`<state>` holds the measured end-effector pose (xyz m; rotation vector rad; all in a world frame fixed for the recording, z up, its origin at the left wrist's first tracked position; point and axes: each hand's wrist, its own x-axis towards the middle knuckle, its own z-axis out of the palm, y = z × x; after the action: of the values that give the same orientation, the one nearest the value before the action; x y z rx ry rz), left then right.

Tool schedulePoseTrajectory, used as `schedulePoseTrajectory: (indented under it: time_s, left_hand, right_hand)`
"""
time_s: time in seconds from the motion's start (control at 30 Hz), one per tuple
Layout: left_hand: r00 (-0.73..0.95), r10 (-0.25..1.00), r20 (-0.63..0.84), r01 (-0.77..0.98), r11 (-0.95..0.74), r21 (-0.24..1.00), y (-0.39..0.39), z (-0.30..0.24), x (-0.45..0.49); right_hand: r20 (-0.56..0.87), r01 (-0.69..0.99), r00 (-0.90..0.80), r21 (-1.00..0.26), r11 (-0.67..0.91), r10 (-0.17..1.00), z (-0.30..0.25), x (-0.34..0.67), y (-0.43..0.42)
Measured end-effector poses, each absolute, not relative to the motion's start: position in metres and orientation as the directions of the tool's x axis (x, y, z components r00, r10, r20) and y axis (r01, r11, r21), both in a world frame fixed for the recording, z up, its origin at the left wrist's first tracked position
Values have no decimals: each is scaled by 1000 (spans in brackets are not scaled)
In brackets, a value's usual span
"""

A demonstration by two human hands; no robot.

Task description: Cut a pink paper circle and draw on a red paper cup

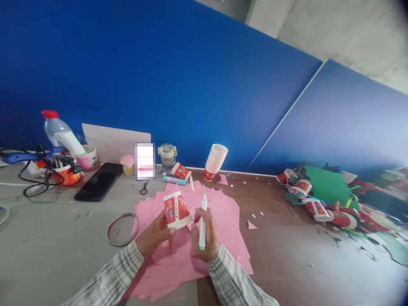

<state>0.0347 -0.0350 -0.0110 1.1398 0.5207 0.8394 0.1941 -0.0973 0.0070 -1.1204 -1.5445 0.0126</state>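
Observation:
A red and white paper cup (177, 210) is tilted in my left hand (157, 230), whose thumb lies near its rim. My right hand (205, 233) grips a white marker pen (203, 223) with a green end; its tip points up and away from me, apart from the cup. Both hands are over a loose pile of pink paper sheets (223, 225). Just behind the pile lie a blue tube (174, 180), a small white stick with a yellow end (192, 184) and another red paper cup (181, 171) on its side.
A leaning stack of paper cups (216, 158) stands by the blue partition (178, 85). On the left are a black phone (99, 182), a roll of tape (123, 229), scissors (144, 188) and a lidded jar (167, 158). Cut cups and green paper (328, 185) heap up at the right.

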Motion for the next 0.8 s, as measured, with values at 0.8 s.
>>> schedulePoseTrajectory:
  time_s: [0.8]
  left_hand:
    - [481,872,96,-142,-30,989,-35,-9,36]
  right_hand:
    - [561,312,361,-826,470,745,19,192,-103]
